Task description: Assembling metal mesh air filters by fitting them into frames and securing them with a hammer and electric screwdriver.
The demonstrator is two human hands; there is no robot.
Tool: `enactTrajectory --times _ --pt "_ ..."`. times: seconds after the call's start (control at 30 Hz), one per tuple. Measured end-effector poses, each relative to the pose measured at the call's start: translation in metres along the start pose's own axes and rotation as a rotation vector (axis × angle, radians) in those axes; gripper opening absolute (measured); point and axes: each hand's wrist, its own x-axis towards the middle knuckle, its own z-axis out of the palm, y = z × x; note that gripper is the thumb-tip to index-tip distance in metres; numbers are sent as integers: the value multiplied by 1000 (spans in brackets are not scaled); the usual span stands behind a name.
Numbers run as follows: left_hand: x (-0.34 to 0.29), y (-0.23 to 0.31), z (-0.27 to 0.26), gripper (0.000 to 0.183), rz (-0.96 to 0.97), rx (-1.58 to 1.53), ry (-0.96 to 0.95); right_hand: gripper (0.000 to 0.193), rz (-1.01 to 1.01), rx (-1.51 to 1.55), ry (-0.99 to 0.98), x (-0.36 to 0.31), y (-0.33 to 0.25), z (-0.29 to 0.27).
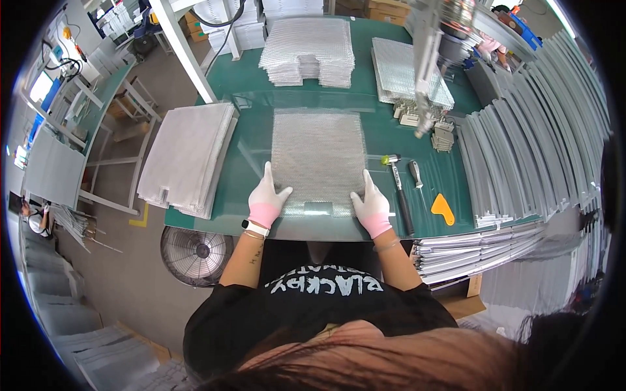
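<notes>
A square silvery mesh sheet [318, 153] lies flat on the green table [254, 130] in front of me, with a small rectangular cutout near its front edge. My left hand [266, 199], in a white glove with a pink cuff, rests at the sheet's front left side. On the opposite side, my right hand [369, 207], gloved alike, touches the front right edge. Both index fingers stretch forward along the sides, thumbs spread inward over the sheet. Right of my right hand lie a hammer [402, 199], a thin-shafted screwdriver [415, 176] and an orange scraper [443, 209].
Stacked pale sheets [186, 153] stand at left; notched mesh sheets [310, 52] at the back. Further right are another stack [407, 68], small metal brackets [442, 138] and a long row of grey panels [521, 143]. An overhead arm [427, 72] hangs there. A floor fan [197, 254] stands below left.
</notes>
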Motion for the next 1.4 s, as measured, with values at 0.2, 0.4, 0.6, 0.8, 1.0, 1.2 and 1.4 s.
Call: enactTrajectory --times 0.2,0.4,0.6,0.8,1.0,1.2,1.4 --pt "1 5 -5 94 -35 12 -23 66 -17 -55 -18 1 -4 -1" --pt "7 15 -10 94 -75 29 -72 61 -80 -101 -3 9 9 1" --pt "16 25 -28 91 -102 208 -148 58 62 -272 -295 23 -17 -33" --pt "30 -13 -15 70 291 290 -162 38 -114 -360 -52 142 5 -76" --pt "38 -6 -5 64 309 337 -126 65 -89 -685 349 275 26 -92" --pt "-9 -6 -32 72 324 109 253 75 416 -480 219 317 11 -70" --pt "-42 -21 -49 73 280 49 239 67 373 -349 145 335 37 -110"
